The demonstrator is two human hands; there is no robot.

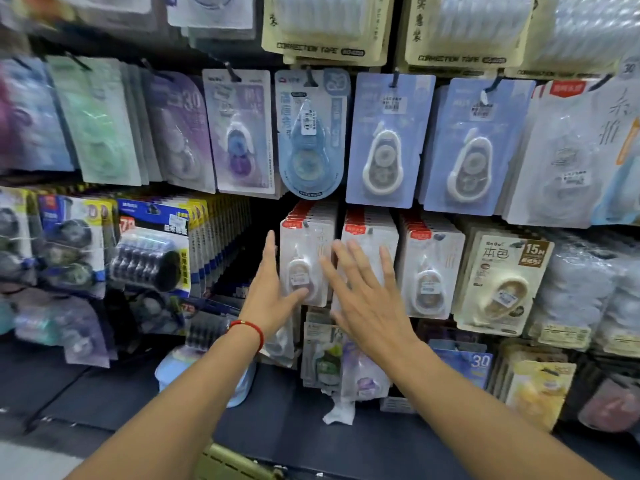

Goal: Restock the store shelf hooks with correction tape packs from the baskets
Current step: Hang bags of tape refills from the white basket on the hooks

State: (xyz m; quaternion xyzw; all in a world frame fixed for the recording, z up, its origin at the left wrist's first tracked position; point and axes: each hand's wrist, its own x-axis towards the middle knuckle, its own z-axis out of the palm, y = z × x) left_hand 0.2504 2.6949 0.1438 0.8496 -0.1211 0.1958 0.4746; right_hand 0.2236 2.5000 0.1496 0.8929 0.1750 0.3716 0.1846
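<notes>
Store shelving hung thick with carded correction tape fills the head view, and two empty hands reach into its middle row.

Both hands are spread with fingers straight: the left hand (268,296) lies along the left edge of a red-topped pack row (306,261), its thumb touching the front card, while the right hand (363,299) sits flat before the neighbouring red-topped row (370,233), at about 3 o'clock from the first. Neither holds a pack. This looks like squaring up packs already on their hooks. A slatted basket rim (235,462) shows at 6 o'clock, its contents hidden. Next, probably, comes reaching down to it for fresh packs, then threading each card's hole onto a hook.
</notes>
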